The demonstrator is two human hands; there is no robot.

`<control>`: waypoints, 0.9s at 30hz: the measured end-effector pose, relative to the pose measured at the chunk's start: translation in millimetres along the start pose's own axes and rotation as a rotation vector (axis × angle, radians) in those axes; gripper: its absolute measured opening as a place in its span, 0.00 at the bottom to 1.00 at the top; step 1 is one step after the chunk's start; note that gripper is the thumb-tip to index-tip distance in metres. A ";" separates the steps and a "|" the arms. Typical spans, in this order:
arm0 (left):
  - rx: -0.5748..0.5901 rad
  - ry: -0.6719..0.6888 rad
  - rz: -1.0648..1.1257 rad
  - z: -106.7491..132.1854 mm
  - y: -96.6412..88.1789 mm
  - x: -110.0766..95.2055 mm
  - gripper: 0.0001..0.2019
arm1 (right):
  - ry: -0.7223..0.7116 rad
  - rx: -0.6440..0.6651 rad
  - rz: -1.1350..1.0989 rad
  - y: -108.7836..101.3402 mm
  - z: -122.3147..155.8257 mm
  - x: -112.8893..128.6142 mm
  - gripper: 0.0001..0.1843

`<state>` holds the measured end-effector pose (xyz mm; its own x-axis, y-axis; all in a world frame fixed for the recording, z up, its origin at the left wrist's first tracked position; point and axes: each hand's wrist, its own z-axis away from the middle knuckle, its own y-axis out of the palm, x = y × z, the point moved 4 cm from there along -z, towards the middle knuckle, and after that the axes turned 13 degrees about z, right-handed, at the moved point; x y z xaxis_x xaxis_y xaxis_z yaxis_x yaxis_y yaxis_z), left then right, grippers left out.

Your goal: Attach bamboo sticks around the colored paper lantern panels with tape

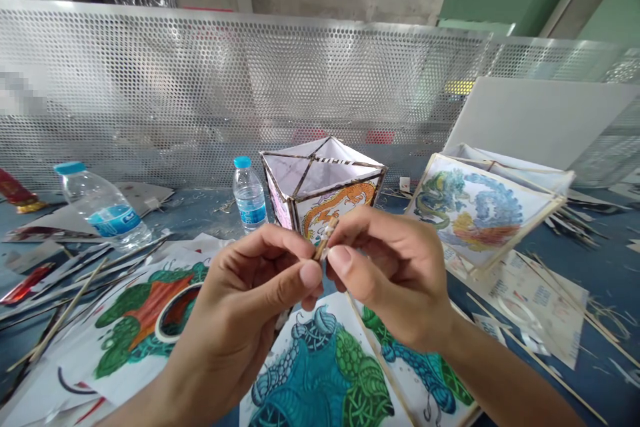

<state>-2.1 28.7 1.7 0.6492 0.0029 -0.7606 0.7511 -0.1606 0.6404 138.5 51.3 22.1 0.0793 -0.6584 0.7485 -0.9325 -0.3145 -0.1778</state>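
Observation:
Close in front of me, my left hand (273,273) pinches a thin wooden stick (320,250) between thumb and forefinger. A white strip is wrapped about the stick near its tip. My right hand (385,267) is closed at the same spot, its thumb and forefinger pinching the white strip; the exact grip is partly hidden by the fingers. Under my hands are paper panels painted with blue and green patterns (320,373), edged by wooden sticks. Behind them stands a paper lantern with a dark stick frame (340,190) and an orange dragon drawing.
Two water bottles (103,207) (249,197) stand at the back left. A second dragon-painted lantern (480,200) is at the right. A roll of white tape (173,313) lies on a painted sheet. Loose sticks (75,307) are scattered around. A perforated metal screen (200,93) borders the table.

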 end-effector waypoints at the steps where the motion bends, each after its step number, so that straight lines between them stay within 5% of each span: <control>1: -0.001 -0.012 -0.003 -0.2 0.2 0.6 0.07 | 0.014 0.000 -0.010 0.3 0.1 -0.7 0.07; 10: 0.057 -0.105 0.084 -3.5 1.1 3.8 0.07 | 0.176 0.034 -0.337 9.3 0.3 -16.7 0.05; 21: 0.087 -0.101 0.069 -8.3 -1.3 0.9 0.09 | 0.093 -0.032 -0.012 6.5 2.6 -10.1 0.06; 27: 0.195 -0.081 -0.163 -14.6 -13.9 -6.6 0.10 | -0.015 -0.045 0.218 0.8 -0.7 -4.8 0.07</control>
<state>-15.1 45.3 -0.6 0.5037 -0.0333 -0.8632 0.8024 -0.3520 0.4818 137.2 54.6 18.7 -0.1207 -0.7173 0.6862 -0.9429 -0.1333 -0.3052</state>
